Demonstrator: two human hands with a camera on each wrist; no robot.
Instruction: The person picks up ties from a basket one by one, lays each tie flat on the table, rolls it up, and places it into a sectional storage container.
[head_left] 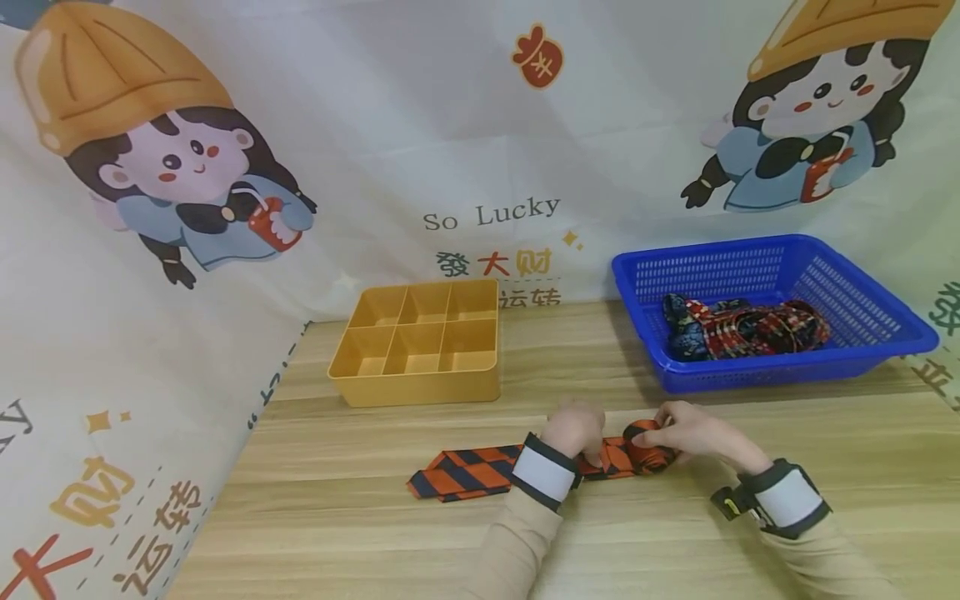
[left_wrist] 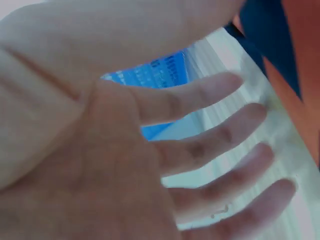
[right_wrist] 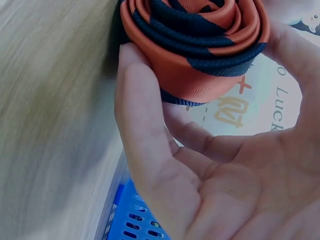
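Observation:
An orange and dark navy striped necktie [head_left: 480, 472] lies across the table, its right part wound into a coil and its pointed end lying flat to the left. My right hand [head_left: 697, 431] holds the coil at its right side. In the right wrist view the fingers and thumb curve round the coiled tie [right_wrist: 200, 65], whose layers show from the side. My left hand [head_left: 576, 431] is over the flat stretch, just left of the coil. The left wrist view shows its fingers [left_wrist: 215, 140] extended and spread, with the striped fabric at the upper right.
Behind the left hand stands a yellow box [head_left: 416, 390] with several compartments. A blue basket [head_left: 757, 379] at the back right contains rolled patterned ties [head_left: 780, 329]. A printed cloth [head_left: 390, 125] hangs behind and to the left of the wooden table [head_left: 337, 542].

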